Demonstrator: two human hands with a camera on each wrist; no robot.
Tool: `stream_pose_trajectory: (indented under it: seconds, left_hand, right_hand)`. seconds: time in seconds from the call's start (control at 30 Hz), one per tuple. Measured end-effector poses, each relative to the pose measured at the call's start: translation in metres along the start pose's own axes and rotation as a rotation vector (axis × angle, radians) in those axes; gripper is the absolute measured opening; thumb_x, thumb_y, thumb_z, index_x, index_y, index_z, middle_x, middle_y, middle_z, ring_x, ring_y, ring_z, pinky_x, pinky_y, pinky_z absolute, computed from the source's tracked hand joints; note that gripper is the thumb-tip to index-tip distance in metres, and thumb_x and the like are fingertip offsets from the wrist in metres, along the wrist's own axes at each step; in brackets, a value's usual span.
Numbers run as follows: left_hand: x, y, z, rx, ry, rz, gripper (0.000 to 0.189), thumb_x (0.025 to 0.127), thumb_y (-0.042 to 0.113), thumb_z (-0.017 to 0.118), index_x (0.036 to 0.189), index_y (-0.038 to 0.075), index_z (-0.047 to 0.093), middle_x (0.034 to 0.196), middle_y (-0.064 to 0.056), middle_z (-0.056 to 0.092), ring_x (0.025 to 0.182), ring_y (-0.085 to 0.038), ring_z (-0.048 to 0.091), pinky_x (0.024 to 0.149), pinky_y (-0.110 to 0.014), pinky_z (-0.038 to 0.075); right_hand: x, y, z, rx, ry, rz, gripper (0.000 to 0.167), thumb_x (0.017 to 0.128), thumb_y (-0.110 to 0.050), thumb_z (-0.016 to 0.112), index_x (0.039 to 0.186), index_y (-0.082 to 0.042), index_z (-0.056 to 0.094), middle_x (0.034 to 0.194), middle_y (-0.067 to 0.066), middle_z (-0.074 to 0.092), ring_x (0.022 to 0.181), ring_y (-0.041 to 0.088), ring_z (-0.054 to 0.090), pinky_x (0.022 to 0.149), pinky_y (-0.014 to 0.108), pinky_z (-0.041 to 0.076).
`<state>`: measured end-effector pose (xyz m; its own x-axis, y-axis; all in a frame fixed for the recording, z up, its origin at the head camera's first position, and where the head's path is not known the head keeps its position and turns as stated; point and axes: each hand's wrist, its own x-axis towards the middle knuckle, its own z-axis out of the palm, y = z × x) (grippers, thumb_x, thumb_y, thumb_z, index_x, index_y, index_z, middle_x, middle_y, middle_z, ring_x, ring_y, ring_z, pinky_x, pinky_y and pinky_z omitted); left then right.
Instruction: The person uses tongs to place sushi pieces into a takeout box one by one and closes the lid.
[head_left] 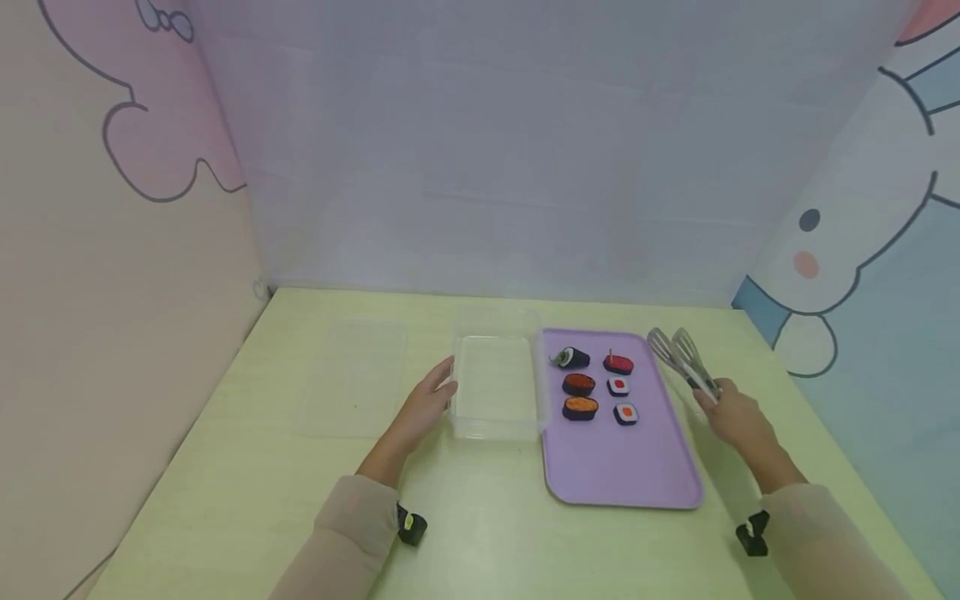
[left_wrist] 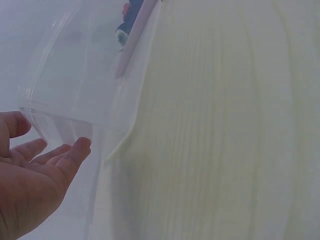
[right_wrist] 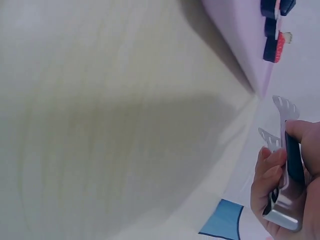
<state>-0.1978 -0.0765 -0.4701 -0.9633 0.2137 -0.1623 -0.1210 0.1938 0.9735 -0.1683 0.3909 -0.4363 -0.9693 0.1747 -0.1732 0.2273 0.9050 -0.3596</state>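
Close together, tray rim [head_left: 626, 503], parted tongs [right_wrist: 294, 167]

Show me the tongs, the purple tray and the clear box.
Tongs [right_wrist: 294, 164], right wrist view: on the dark grip.
Purple tray [head_left: 622, 468], head view: bare near end.
Clear box [head_left: 495, 429], head view: near wall.

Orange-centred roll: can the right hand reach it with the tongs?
Likely yes: the right hand holds the open tongs by the tray, and nothing appears to block the orange-centred roll.

Muted, hazy light, soft shadow [right_wrist: 160, 150] on table [right_wrist: 65, 55]
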Motion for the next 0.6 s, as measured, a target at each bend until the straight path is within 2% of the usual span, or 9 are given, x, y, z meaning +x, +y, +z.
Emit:
stream_pose_trajectory:
  seconds: [0.17, 0.4, 0.5, 0.6]
  left_hand:
    - [-0.001, 0.0, 0.0, -0.003, 0.003, 0.007, 0.053, 0.104, 0.02, 0.043, 0.155, 0.013, 0.027, 0.157, -0.014, 0.027, 0.136, -0.038, 0.035, 0.108, -0.054, 0.033]
    - [0.0, 0.0, 0.0, -0.011, 0.005, 0.013, 0.054, 0.104, 0.019, 0.043, 0.155, 0.013, 0.026, 0.157, -0.015, 0.026, 0.137, -0.038, 0.034, 0.108, -0.053, 0.033]
    - [0.0, 0.0, 0.0, -0.012, 0.0, 0.011, 0.054, 0.104, 0.019, 0.043, 0.155, 0.013, 0.026, 0.157, -0.015, 0.026, 0.137, -0.038, 0.034, 0.108, -0.053, 0.033]
    - [-0.001, 0.0, 0.0, -0.009, -0.002, 0.007, 0.054, 0.104, 0.02, 0.042, 0.155, 0.013, 0.026, 0.157, -0.015, 0.026, 0.136, -0.039, 0.035, 0.108, -0.054, 0.032]
  right_hand:
    - [-0.003, -0.012, -0.007, -0.023, 0.034, -0.096, 0.077, 0.102, -0.054, 0.036, 0.133, 0.016, 0.033, 0.113, 0.042, 0.052, 0.09, 0.051, 0.058, 0.063, 0.055, 0.048]
    - [-0.004, -0.036, -0.016, -0.052, 0.01, -0.207, 0.069, 0.104, -0.047, 0.039, 0.135, 0.015, 0.035, 0.122, 0.042, 0.049, 0.1, 0.053, 0.055, 0.075, 0.061, 0.047]
    - [-0.003, -0.043, -0.017, -0.075, -0.001, -0.268, 0.066, 0.104, -0.044, 0.042, 0.134, 0.014, 0.038, 0.12, 0.041, 0.052, 0.103, 0.055, 0.054, 0.079, 0.063, 0.046]
    - [0.002, -0.046, -0.016, -0.087, -0.015, -0.333, 0.058, 0.103, -0.038, 0.049, 0.132, 0.011, 0.043, 0.112, 0.035, 0.058, 0.095, 0.047, 0.06, 0.074, 0.059, 0.048]
